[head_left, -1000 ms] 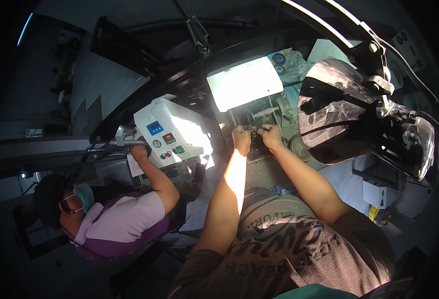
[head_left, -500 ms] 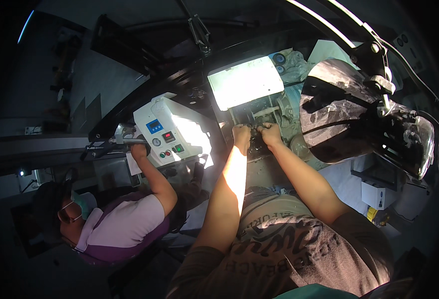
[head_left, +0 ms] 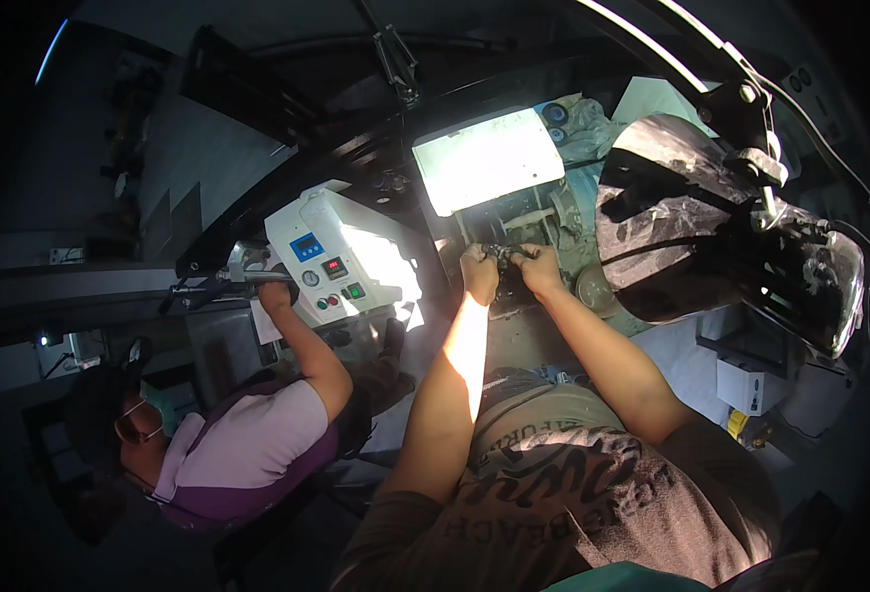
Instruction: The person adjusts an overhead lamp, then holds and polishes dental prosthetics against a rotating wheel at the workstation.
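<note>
Both my hands meet over a dirty bench machine with a white, sunlit cover (head_left: 489,163). My left hand (head_left: 478,275) is closed, its fingers pinching one side of a small, dark metallic piece (head_left: 501,253). The fingers of my right hand (head_left: 538,269) close on the other side of it. What kind of piece it is I cannot make out. Just beyond my fingers are the machine's pale rods (head_left: 533,217), coated in grey residue.
A large smeared shield (head_left: 662,232) on a jointed arm hangs at right. Left stands a white control box (head_left: 331,261) with displays and buttons, where a co-worker (head_left: 247,444) grips a metal part. Blue round parts (head_left: 554,123) and plastic wrap (head_left: 588,133) lie behind.
My fingers have shifted slightly, and the small metallic piece between them shows more plainly. My forearms stay nearly in place. The co-worker's head and body have moved a little.
</note>
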Action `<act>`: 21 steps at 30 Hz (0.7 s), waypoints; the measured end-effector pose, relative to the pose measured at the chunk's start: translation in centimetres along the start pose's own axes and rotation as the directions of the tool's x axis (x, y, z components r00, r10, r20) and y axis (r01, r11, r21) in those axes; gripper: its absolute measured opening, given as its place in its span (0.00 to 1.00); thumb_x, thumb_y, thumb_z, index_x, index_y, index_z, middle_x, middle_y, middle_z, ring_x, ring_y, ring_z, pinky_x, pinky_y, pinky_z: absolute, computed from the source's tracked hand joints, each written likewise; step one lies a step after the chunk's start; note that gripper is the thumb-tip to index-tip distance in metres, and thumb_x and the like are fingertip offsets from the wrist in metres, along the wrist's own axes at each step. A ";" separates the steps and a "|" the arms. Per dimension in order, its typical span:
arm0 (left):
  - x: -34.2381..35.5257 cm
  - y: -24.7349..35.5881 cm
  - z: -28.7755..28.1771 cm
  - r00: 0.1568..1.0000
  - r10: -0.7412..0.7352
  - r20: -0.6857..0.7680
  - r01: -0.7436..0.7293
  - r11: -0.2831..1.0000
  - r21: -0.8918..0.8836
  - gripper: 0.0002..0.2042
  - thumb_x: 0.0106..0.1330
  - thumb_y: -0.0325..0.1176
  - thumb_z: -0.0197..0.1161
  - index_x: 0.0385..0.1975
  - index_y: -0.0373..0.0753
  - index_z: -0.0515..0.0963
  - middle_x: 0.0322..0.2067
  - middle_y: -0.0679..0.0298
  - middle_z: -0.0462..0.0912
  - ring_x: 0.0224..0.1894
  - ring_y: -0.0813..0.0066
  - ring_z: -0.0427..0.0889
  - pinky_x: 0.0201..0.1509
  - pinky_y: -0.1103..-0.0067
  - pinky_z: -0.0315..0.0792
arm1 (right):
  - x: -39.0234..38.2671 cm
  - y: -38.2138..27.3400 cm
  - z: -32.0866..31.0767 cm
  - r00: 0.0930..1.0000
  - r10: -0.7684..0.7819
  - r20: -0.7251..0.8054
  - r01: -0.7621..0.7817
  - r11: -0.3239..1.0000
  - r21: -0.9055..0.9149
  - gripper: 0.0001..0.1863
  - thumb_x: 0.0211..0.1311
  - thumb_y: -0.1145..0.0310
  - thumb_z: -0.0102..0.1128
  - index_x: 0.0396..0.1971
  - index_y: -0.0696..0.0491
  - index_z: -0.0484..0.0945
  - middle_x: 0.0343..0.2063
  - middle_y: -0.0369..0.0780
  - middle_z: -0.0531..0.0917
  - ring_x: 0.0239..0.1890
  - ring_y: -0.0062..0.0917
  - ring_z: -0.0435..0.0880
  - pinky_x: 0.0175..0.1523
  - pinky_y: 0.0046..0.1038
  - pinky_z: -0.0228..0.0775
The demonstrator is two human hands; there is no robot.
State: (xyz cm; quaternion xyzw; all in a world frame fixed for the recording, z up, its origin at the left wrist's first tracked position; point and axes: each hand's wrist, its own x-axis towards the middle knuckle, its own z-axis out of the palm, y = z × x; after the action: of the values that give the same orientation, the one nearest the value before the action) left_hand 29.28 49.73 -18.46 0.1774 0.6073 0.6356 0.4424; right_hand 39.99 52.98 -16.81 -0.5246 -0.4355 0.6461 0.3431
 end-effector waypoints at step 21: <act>1.8 -0.5 0.8 0.948 -0.298 -0.115 0.294 0.955 -0.049 0.07 0.47 0.18 0.47 0.14 0.38 0.66 0.12 0.70 0.65 0.11 0.83 0.60 0.13 0.81 0.50 | 2.1 0.8 -0.1 0.996 0.068 -0.048 -0.071 0.996 -0.049 0.05 0.49 0.79 0.57 0.25 0.63 0.79 0.21 0.37 0.79 0.22 0.17 0.73 0.28 0.20 0.64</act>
State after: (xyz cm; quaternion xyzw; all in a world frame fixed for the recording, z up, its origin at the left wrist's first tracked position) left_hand 29.08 51.54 -19.30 0.0387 0.6428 0.5809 0.4978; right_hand 39.62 54.62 -18.36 -0.5628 -0.4250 0.6340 0.3172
